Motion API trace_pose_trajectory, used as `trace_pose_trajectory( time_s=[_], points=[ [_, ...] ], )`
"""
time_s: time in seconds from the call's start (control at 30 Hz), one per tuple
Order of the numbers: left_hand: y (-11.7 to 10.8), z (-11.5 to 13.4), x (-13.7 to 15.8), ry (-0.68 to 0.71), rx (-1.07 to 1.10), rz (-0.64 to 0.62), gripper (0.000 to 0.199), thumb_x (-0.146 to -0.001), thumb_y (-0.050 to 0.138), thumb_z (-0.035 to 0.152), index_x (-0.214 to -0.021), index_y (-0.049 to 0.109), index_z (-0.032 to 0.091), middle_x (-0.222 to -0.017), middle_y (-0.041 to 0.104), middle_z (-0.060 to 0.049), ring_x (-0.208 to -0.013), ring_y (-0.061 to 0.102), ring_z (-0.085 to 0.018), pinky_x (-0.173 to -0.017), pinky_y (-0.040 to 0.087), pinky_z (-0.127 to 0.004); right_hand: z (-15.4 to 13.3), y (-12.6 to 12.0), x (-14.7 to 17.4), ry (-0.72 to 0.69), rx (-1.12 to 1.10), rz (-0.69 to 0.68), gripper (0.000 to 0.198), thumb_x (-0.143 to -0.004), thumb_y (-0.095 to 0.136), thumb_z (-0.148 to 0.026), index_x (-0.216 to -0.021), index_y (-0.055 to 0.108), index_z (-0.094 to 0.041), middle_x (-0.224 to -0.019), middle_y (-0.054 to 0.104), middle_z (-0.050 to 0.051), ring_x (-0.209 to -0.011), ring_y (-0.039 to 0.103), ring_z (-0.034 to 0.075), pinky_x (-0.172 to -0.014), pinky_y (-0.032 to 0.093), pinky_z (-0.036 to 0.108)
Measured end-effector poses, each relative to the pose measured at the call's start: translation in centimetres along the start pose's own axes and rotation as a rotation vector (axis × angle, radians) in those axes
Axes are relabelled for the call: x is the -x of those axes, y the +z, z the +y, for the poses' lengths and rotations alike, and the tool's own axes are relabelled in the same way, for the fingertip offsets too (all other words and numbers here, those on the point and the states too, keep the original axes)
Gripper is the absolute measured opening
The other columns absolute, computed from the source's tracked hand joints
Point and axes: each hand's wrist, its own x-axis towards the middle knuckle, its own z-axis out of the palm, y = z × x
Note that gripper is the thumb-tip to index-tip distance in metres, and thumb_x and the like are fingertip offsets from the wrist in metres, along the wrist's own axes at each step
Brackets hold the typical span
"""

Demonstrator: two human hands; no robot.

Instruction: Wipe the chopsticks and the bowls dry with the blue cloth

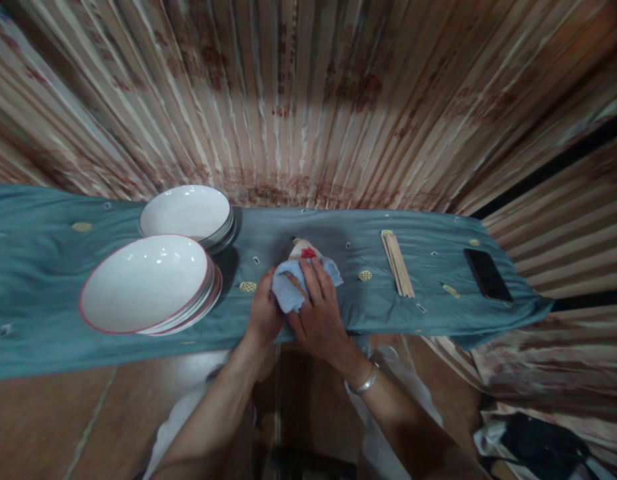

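Note:
Just above the table's front edge, in the middle of the head view, both my hands work close together. My right hand (318,317) presses a light blue cloth (288,293) over a white piece with a red flower-like pattern (307,251). Only the far end of that white piece shows, so its full shape is hidden. My left hand (265,310) is closed at the near left side, gripping the white piece under the cloth; its fingertips are covered.
Left of my hands stand a stack of red-rimmed white bowls (145,283) and, behind it, dark-rimmed bowls (188,212). Chopsticks (397,265) and a black phone (487,275) lie to the right on the teal tablecloth (338,230). A pleated curtain (308,120) hangs behind.

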Motion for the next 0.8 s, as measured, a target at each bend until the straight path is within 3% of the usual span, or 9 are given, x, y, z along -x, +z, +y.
trace_pose_trajectory(
  time_s=[0.27, 0.53, 0.7, 0.8],
  points=[
    [0.2, -0.1, 0.6, 0.069, -0.120, -0.173, 0.010, -0.071, 0.066, 0.028, -0.072, 0.070, 0.018, -0.067, 0.067, 0.000, -0.064, 0.059, -0.016, -0.064, 0.049, -0.027, 0.4, -0.6, -0.6, 0.042, -0.049, 0.011, 0.049, -0.097, 0.038, -0.029, -0.142, 0.041, -0.009, -0.156, 0.029, 0.020, -0.149, 0.015, 0.031, -0.116, 0.028, 0.057],
    [-0.4, 0.1, 0.7, 0.229, -0.425, -0.272, 0.025, -0.066, 0.068, 0.028, -0.045, 0.057, 0.019, -0.048, 0.050, 0.001, -0.052, 0.038, -0.013, -0.051, 0.035, -0.026, 1.2, -0.9, -1.1, 0.079, -0.105, 0.050, 0.052, -0.098, 0.035, -0.028, -0.147, 0.034, -0.011, -0.156, 0.029, 0.018, -0.149, 0.018, 0.029, -0.117, 0.028, 0.057],
    [0.7, 0.4, 1.4, 0.031, -0.331, -0.207, 0.023, -0.065, 0.066, 0.033, -0.048, 0.059, 0.020, -0.049, 0.048, 0.000, -0.050, 0.037, -0.013, -0.047, 0.033, -0.026, 2.1, -1.2, -1.3, 0.172, -0.196, 0.068, 0.052, -0.099, 0.032, -0.030, -0.149, 0.031, -0.015, -0.153, 0.037, 0.015, -0.147, 0.025, 0.026, -0.118, 0.029, 0.054],
    [0.8, 0.3, 1.7, -0.017, -0.318, -0.197, 0.021, -0.063, 0.066, 0.036, -0.050, 0.060, 0.019, -0.049, 0.048, 0.000, -0.047, 0.037, -0.012, -0.046, 0.032, -0.026, 2.7, -1.4, -1.2, 0.251, -0.291, 0.076, 0.052, -0.100, 0.031, -0.033, -0.149, 0.031, -0.016, -0.151, 0.041, 0.015, -0.145, 0.030, 0.024, -0.117, 0.030, 0.053]
  ],
)
